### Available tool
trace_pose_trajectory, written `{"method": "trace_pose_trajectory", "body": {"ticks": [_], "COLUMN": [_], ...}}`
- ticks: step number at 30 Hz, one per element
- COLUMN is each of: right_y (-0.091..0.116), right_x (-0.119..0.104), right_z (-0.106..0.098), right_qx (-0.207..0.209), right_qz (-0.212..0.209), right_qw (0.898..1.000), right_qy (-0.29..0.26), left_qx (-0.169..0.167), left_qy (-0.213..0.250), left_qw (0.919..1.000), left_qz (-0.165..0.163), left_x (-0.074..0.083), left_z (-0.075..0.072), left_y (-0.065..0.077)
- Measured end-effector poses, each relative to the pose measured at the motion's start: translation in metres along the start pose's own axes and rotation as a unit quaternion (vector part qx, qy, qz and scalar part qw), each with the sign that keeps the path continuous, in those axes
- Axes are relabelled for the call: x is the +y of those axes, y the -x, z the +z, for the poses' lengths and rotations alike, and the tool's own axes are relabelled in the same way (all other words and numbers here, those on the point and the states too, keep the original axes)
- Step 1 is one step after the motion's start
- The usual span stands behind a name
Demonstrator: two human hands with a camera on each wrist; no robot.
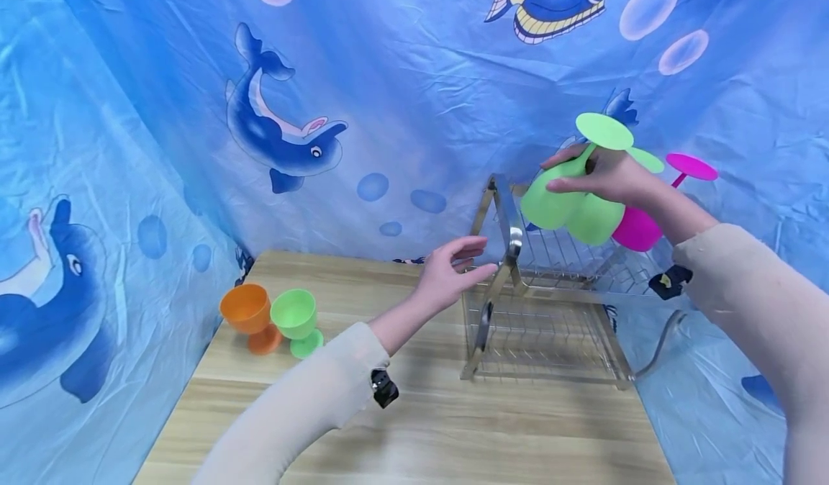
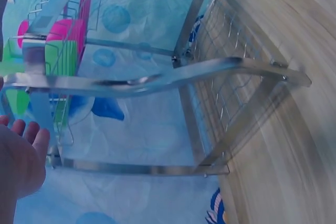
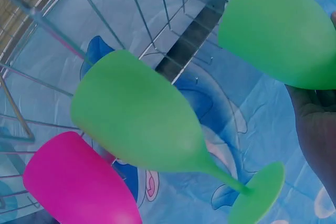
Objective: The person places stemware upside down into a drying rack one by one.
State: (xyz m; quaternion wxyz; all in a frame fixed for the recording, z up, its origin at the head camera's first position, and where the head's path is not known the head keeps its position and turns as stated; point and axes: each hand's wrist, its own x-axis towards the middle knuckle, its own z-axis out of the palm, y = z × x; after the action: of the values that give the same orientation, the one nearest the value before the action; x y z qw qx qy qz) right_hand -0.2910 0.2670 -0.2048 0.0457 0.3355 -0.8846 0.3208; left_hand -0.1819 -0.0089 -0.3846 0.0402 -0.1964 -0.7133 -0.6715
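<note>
My right hand grips a light-green plastic wine glass, bowl down and foot up, over the upper tier of a metal dish rack. Beside it, a second green wine glass leans upside down among the rack's wires. A magenta wine glass sits inverted next to that one, farther right in the head view. At the rack's left end, my left hand is held with fingers loosely extended and nothing in it; in the left wrist view its fingertips show near the metal frame.
On the table's left side stand an orange goblet and a short green goblet, both upright. The rack's lower wire tier is close over the wooden table. A blue sea-life cloth hangs behind and at both sides.
</note>
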Motion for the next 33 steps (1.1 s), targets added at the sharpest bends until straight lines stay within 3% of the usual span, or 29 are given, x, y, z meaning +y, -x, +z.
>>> {"method": "trace_pose_trajectory", "body": {"ticks": [11, 16, 23, 33], "right_y": [-0.006, -0.006, -0.013, -0.018], "right_x": [0.032, 0.043, 0.05, 0.053], "right_z": [0.007, 0.013, 0.019, 0.024], "right_qx": [-0.047, -0.059, -0.074, -0.097], "right_qz": [0.065, 0.072, 0.084, 0.103], "right_qw": [0.996, 0.995, 0.994, 0.99], "right_qy": [0.028, 0.022, 0.014, 0.001], "left_qx": [-0.002, 0.021, 0.044, 0.038], "left_qy": [0.005, -0.03, -0.067, -0.093], "left_qw": [0.9999, 0.9993, 0.9968, 0.9949], "left_qz": [-0.012, -0.011, -0.004, 0.0], "left_x": [0.0, -0.003, -0.004, -0.005], "left_z": [0.028, 0.036, 0.037, 0.035], "left_y": [-0.013, -0.015, -0.017, -0.019]}}
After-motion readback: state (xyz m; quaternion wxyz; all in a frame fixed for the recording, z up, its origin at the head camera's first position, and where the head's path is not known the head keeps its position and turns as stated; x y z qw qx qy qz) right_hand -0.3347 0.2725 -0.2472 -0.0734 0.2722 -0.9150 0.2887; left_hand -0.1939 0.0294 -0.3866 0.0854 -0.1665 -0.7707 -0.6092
